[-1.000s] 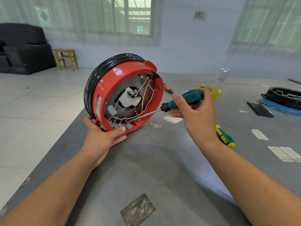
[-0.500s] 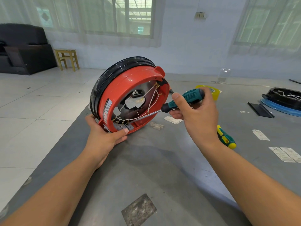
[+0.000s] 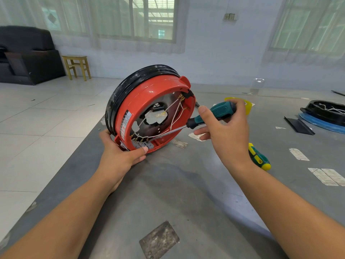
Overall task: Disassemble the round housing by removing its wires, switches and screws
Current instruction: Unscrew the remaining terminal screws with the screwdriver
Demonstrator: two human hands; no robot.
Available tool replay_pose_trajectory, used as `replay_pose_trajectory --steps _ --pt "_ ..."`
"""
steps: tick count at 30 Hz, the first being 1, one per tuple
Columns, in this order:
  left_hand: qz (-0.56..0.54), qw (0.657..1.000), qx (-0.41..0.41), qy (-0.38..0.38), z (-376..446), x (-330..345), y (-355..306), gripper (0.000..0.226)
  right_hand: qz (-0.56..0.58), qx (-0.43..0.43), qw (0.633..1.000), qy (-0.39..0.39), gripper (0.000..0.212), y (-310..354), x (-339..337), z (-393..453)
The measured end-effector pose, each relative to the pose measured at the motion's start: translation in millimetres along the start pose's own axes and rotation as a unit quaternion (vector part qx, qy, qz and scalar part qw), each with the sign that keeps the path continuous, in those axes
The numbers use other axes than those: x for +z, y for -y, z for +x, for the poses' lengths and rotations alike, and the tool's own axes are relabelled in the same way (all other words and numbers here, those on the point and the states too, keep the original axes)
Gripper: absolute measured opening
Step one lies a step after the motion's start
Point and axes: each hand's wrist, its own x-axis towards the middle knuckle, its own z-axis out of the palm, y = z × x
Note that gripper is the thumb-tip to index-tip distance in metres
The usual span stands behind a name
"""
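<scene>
My left hand (image 3: 119, 157) cups the lower edge of the round red plastic housing with its black rim (image 3: 149, 101), thumb pressed against the grey switch block (image 3: 144, 145) at the bottom and fingers curled behind it. The housing stands on edge on the grey worktop (image 3: 177, 193), tilted, with its open inside facing my right hand. Just above my left thumb, thin white wires (image 3: 173, 116) fan out from the brass terminals and run up to a black connector at the top of the rim.

My right hand (image 3: 225, 131) is wrapped around the teal and black handle of a screwdriver (image 3: 211, 114), thumb stretched along the grip. Its metal shaft slants down into the housing toward my left thumb, and the tip ends near the switch block; I cannot tell whether it sits in a screw.

Just behind my right wrist lies a second screwdriver with a green and yellow handle (image 3: 259, 157). Beyond my right knuckles sits a yellow tape roll (image 3: 247, 105). Well off to the right of that hand rests a black housing on a blue ring (image 3: 324, 114).
</scene>
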Motion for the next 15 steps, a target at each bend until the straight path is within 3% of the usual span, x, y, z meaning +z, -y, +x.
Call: replay_pose_trajectory --steps 5,15 --pt "0.012 1.0 -0.006 -0.003 -0.2 -0.1 -0.9 0.089 0.047 -0.038 0.996 0.063 0.043 -0.1 0.5 -3.2" --pt "-0.003 1.0 -0.026 -0.012 2.0 -1.2 0.5 0.091 0.027 -0.088 0.993 0.08 0.032 0.7 3.4 -3.5"
